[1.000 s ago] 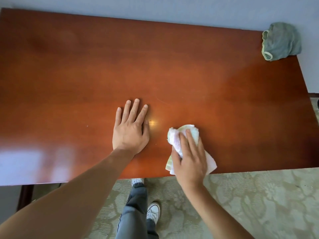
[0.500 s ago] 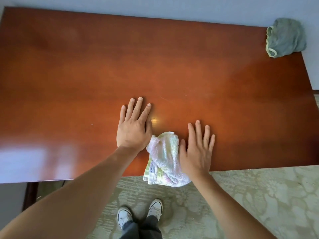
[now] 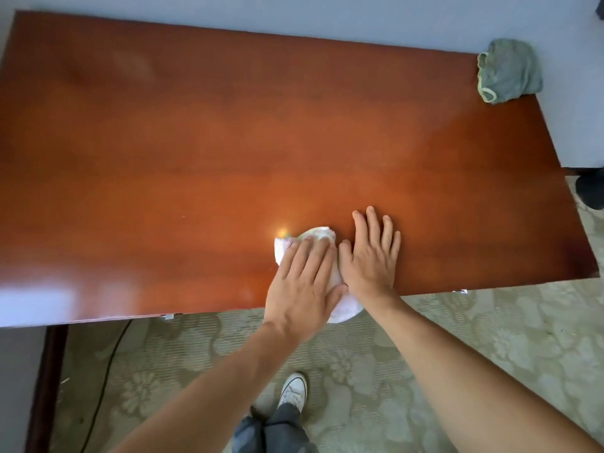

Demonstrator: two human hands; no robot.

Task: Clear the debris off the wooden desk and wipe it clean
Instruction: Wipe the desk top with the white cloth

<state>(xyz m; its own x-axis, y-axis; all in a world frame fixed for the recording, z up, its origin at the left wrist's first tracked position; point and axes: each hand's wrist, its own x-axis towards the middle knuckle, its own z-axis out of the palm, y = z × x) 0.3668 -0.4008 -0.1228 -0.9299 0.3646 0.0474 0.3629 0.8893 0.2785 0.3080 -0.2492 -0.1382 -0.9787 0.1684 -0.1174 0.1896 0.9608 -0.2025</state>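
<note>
A glossy reddish-brown wooden desk (image 3: 228,142) fills most of the view. Near its front edge lies a small white towel (image 3: 313,237) with pale green and pink marks; its lower end (image 3: 348,310) hangs over the edge. My left hand (image 3: 302,286) lies flat on the towel with straight fingers and presses it onto the wood. My right hand (image 3: 371,259) rests flat on the bare desk just to the right of the towel, fingers spread, its thumb beside the cloth. A tiny speck (image 3: 182,216) sits on the desk to the left.
A crumpled grey-green cloth (image 3: 506,75) lies at the desk's far right corner against the grey wall. Patterned carpet (image 3: 490,338) lies below the front edge, with my shoe (image 3: 294,389) and a dark cable (image 3: 104,371) on it. A dark object (image 3: 591,188) stands at the right.
The towel passed from my right hand to my left. My left hand moved right onto the towel; my right hand came off it and now lies flat on the desk beside it.
</note>
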